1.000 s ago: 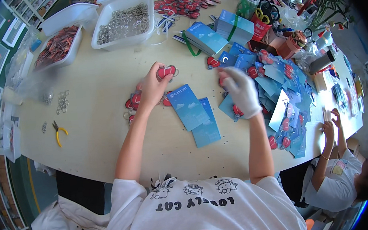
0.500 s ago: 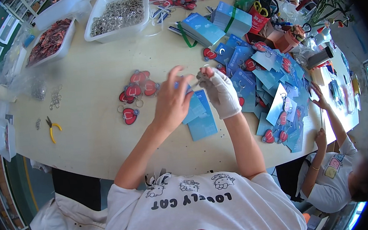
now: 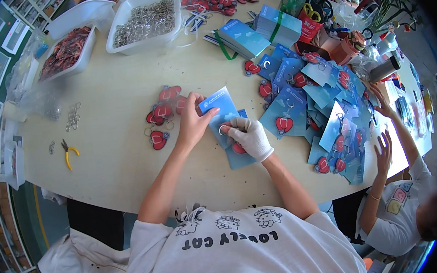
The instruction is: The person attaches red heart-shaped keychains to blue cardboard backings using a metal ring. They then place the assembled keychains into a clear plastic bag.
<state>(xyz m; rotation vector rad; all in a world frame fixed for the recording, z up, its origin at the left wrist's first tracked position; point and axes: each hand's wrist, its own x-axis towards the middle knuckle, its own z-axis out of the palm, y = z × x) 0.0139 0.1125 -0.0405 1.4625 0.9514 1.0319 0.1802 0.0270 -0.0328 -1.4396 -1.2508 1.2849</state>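
Note:
My left hand (image 3: 194, 122) grips a blue card (image 3: 218, 106) by its left edge, thumb on top, tilted above the table. At the card's lower part, my right hand (image 3: 250, 137), in a white glove with bare fingertips, pinches a keychain by its metal ring (image 3: 223, 129). A red charm (image 3: 238, 149) on it shows partly below the gloved fingers. More blue cards (image 3: 241, 161) lie underneath. Left of my hands is a small group of red keychains (image 3: 162, 112) with rings, partly hidden by my left hand.
Yellow-handled pliers (image 3: 70, 153) and loose rings (image 3: 73, 118) lie at left. White tubs of rings (image 3: 179, 29) and red pieces (image 3: 89, 49) stand behind. A pile of carded keychains (image 3: 326, 110) spreads at right, near another person's hands (image 3: 385, 146). Card stacks (image 3: 240, 38) sit beyond.
My left hand now holds a blue card. My right hand has come down and left to the card with the keychain. A person's hand appears at the far edge.

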